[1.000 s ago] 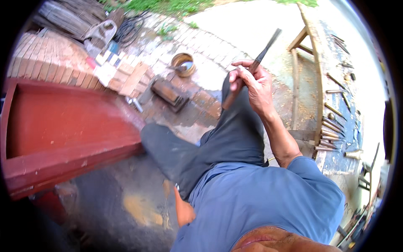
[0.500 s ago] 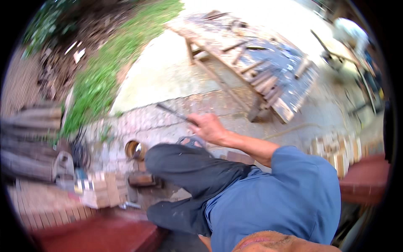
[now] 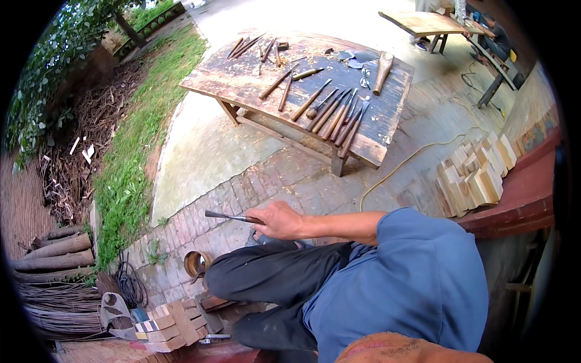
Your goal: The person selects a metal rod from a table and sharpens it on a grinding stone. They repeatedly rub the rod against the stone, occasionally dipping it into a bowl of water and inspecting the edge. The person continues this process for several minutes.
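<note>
My right hand (image 3: 279, 220) is closed around the handle of a carving chisel (image 3: 229, 216), whose dark metal blade points left over the brick paving. The hand is held just beyond my dark-trousered knees (image 3: 260, 272), and a sandalled foot shows below it. No part of my left hand is in view. Below the blade, a brown round tin (image 3: 195, 264) stands on the paving by my knee. Ahead is a low wooden workbench (image 3: 209, 75), with several wood-handled chisels (image 3: 336, 116), a wooden mallet (image 3: 383, 72) and a pair of glasses (image 3: 365, 77) on it.
Wood blocks are stacked at right (image 3: 475, 175) and lower left (image 3: 169, 327). Logs (image 3: 54, 254) and bundled sticks (image 3: 60, 308) lie at far left. A yellow cord (image 3: 393, 172) crosses the ground. Two people are near a wooden slab (image 3: 423, 23) at the upper right.
The view has shifted and sharpened, so the bench now sits further left and its tools show clearly. My right hand still grips the chisel, its blade now lying more level.
</note>
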Motion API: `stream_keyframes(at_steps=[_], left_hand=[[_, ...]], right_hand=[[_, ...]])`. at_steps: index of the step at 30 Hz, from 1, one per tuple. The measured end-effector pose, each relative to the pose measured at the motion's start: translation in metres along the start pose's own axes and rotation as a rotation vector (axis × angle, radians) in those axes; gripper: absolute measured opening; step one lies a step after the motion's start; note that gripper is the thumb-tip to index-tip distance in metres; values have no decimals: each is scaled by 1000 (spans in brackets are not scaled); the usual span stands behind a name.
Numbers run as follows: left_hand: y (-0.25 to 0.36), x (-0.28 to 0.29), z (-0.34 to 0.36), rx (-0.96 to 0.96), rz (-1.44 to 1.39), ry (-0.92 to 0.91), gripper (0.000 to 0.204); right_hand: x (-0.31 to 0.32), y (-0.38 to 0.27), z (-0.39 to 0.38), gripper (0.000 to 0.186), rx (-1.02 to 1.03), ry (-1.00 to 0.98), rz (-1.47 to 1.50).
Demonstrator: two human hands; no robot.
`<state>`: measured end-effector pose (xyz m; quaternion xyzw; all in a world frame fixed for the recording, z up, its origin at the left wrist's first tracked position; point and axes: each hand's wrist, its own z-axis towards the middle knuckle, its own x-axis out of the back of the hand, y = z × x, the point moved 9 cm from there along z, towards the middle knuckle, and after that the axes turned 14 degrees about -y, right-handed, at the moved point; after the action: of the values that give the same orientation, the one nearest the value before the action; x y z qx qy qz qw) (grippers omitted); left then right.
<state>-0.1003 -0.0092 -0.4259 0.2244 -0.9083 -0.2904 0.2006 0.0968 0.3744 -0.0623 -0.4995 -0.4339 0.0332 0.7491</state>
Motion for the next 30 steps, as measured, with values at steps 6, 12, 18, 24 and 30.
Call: stream_keyframes(at_steps=[6,12,18,24,30], left_hand=[[2,-3,0,15,27,-20,44],[4,-8,-2,23,35,-37,43],[3,-2,-1,33,43,-30,43],[4,-2,-1,39,49,-30,43],[0,2,-4,44,45,-19,42]], right_hand=[[9,9,-4,20,-56,-6,-8],[77,84,-4,23,-302,87,-188],[133,149,-21,28,-447,103,-299],[159,175,-25,30,-425,85,-340],[170,167,-21,27,-391,139,-221]])
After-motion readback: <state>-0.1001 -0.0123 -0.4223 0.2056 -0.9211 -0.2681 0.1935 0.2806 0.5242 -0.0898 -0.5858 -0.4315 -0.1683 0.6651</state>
